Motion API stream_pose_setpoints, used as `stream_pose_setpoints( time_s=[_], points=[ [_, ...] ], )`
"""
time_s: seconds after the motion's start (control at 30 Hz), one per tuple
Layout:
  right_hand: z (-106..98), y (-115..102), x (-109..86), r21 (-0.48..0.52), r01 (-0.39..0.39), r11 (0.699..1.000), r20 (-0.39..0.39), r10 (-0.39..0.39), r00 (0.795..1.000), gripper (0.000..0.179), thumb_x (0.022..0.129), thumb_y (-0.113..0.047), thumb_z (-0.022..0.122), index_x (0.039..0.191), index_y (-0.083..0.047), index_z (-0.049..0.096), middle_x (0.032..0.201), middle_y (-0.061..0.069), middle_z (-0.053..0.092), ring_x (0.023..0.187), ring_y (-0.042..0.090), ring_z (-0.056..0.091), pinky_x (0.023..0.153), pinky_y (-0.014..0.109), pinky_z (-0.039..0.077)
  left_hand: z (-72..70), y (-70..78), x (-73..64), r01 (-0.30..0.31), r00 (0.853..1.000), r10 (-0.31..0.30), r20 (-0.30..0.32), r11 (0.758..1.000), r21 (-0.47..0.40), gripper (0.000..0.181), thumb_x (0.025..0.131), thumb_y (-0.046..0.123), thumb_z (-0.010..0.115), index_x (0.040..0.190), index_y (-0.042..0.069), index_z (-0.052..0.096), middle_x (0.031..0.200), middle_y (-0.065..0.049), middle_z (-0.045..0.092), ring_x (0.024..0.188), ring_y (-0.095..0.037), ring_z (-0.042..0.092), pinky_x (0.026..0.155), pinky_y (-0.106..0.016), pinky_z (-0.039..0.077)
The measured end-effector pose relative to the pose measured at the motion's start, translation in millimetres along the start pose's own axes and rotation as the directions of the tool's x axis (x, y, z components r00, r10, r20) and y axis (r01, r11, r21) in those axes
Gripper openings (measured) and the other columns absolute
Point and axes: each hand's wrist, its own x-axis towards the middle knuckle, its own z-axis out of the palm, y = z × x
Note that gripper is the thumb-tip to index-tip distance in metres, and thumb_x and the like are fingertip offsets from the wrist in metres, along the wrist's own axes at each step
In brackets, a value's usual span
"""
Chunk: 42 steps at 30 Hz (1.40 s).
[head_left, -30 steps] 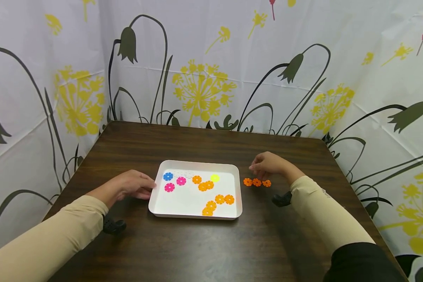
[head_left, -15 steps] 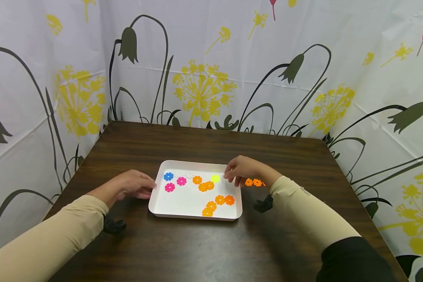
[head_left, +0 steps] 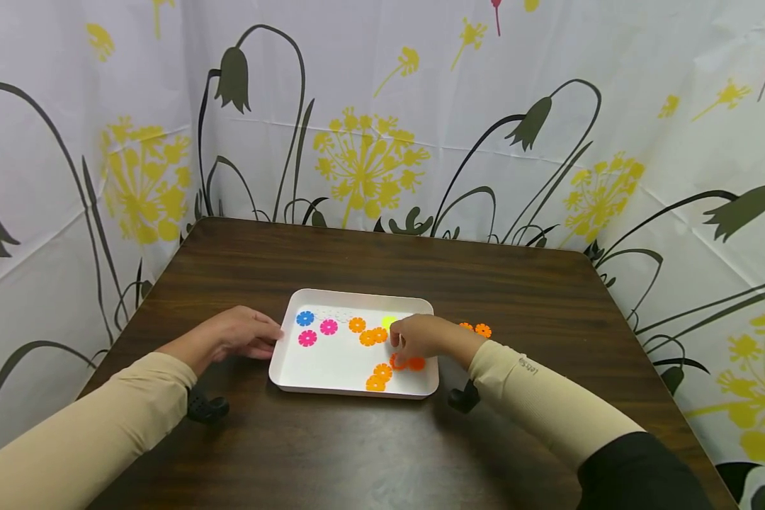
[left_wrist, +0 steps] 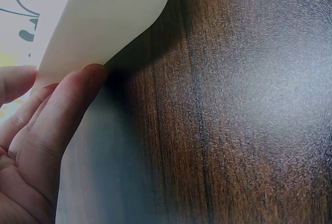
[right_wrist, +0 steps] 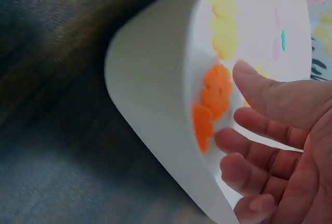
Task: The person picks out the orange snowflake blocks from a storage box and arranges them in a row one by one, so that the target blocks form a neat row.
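Observation:
A white rectangular tray point(head_left: 331, 368) lies on the wooden table, holding flower-shaped plastic discs. My left hand point(head_left: 245, 333) pinches its left side; in the left wrist view the thumb point(left_wrist: 78, 92) presses the outer wall and a finger reaches the rim. My right hand point(head_left: 421, 336) is over the tray's right part, fingers lowered towards orange discs point(head_left: 416, 364). In the right wrist view its thumb and fingers are loosely curved and apart, right beside orange discs point(right_wrist: 216, 93) near the wall. A yellow disc point(head_left: 388, 322) is partly covered by this hand.
A blue disc point(head_left: 304, 319), pink discs point(head_left: 329, 327) and more orange discs point(head_left: 357, 324) lie inside the tray, with faint clear ones along its back. Loose orange discs point(head_left: 482, 331) rest on the table point(head_left: 357, 453) right of it. A patterned curtain point(head_left: 472, 177) hangs behind.
My right hand has moved left from above the loose orange discs, across the tray's right rim, and down towards the discs inside. The left hand and the tray have stayed in place.

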Motion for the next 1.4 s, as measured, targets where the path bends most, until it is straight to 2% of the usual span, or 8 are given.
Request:
stream_pose_setpoints(
  time_s=[0.27,0.4,0.5,0.67,0.8,1.03,1.2,1.4],
  points=[
    [14.5,-1.3,2.4,-0.094,0.020,0.995,-0.038,-0.024,0.999,0.025,0.080,-0.027,0.081,0.088,-0.021,0.058,0.083,-0.004,0.055,0.070,0.013,0.053,0.057,0.024,0.045,-0.4,0.5,-1.3,0.007,1.000,-0.007,0.001,1.000,0.002,0.043,0.094,0.018,0.067,0.127,-0.007,0.059,0.096,-0.013,0.072,0.079,-0.018,0.072,0.079,-0.035,0.061],
    [12.6,1.0,3.6,-0.019,0.059,0.998,-0.036,-0.060,0.998,0.024,0.080,-0.022,0.081,0.085,-0.019,0.057,0.078,-0.003,0.055,0.068,0.013,0.051,0.056,0.022,0.043,-0.4,0.5,-1.1,0.005,1.000,-0.005,0.001,1.000,0.001,0.043,0.094,0.018,0.067,0.127,-0.008,0.059,0.096,-0.013,0.072,0.079,-0.018,0.072,0.080,-0.035,0.061],
    [8.3,6.0,3.3,0.130,0.097,0.987,-0.011,-0.097,0.995,0.020,0.083,-0.015,0.077,0.084,-0.014,0.057,0.073,-0.001,0.057,0.063,0.014,0.053,0.054,0.022,0.043,-0.3,0.7,-0.7,0.005,1.000,-0.005,0.002,1.000,0.000,0.043,0.094,0.018,0.067,0.127,-0.008,0.059,0.098,-0.014,0.071,0.079,-0.018,0.072,0.080,-0.035,0.061],
    [1.4,18.9,2.2,0.453,0.072,0.889,0.069,-0.115,0.991,0.018,0.088,-0.012,0.073,0.089,-0.007,0.055,0.069,0.009,0.066,0.055,0.021,0.060,0.048,0.024,0.049,0.2,0.5,-0.3,0.009,1.000,-0.009,-0.001,1.000,0.005,0.043,0.093,0.018,0.068,0.127,-0.007,0.059,0.101,-0.016,0.071,0.081,-0.019,0.072,0.080,-0.036,0.061],
    [-5.5,27.7,0.5,0.591,0.047,0.805,0.092,-0.126,0.988,0.022,0.089,-0.015,0.072,0.096,-0.006,0.054,0.074,0.015,0.071,0.057,0.024,0.065,0.052,0.028,0.057,0.6,0.8,-0.7,0.010,1.000,-0.010,-0.005,1.000,0.006,0.043,0.093,0.018,0.068,0.127,-0.007,0.059,0.102,-0.016,0.070,0.080,-0.019,0.072,0.080,-0.036,0.061],
    [-16.2,49.7,-3.5,0.727,0.027,0.686,0.097,-0.141,0.985,0.018,0.092,-0.016,0.069,0.103,-0.003,0.063,0.085,0.016,0.074,0.063,0.021,0.070,0.054,0.024,0.057,0.0,0.6,0.0,0.006,1.000,-0.006,-0.006,1.000,-0.002,0.042,0.093,0.016,0.068,0.126,-0.009,0.059,0.098,-0.014,0.071,0.080,-0.019,0.072,0.080,-0.036,0.061],
    [-23.5,79.1,-12.5,0.792,-0.001,0.610,0.072,-0.092,0.993,0.024,0.091,-0.018,0.070,0.108,-0.002,0.066,0.093,0.018,0.074,0.075,0.025,0.074,0.061,0.029,0.061,-0.1,0.3,0.7,0.003,1.000,-0.003,-0.005,1.000,0.003,0.043,0.092,0.017,0.069,0.126,-0.008,0.060,0.098,-0.014,0.072,0.080,-0.019,0.072,0.080,-0.036,0.061],
    [-26.5,125.5,-29.3,0.814,-0.021,0.580,0.042,-0.023,0.999,0.030,0.093,-0.022,0.068,0.112,0.001,0.064,0.099,0.019,0.073,0.083,0.027,0.074,0.071,0.037,0.063,-0.5,1.3,1.3,0.002,1.000,-0.002,-0.002,1.000,0.009,0.042,0.094,0.017,0.067,0.126,-0.009,0.059,0.097,-0.014,0.071,0.080,-0.019,0.072,0.080,-0.036,0.061]
  ],
)
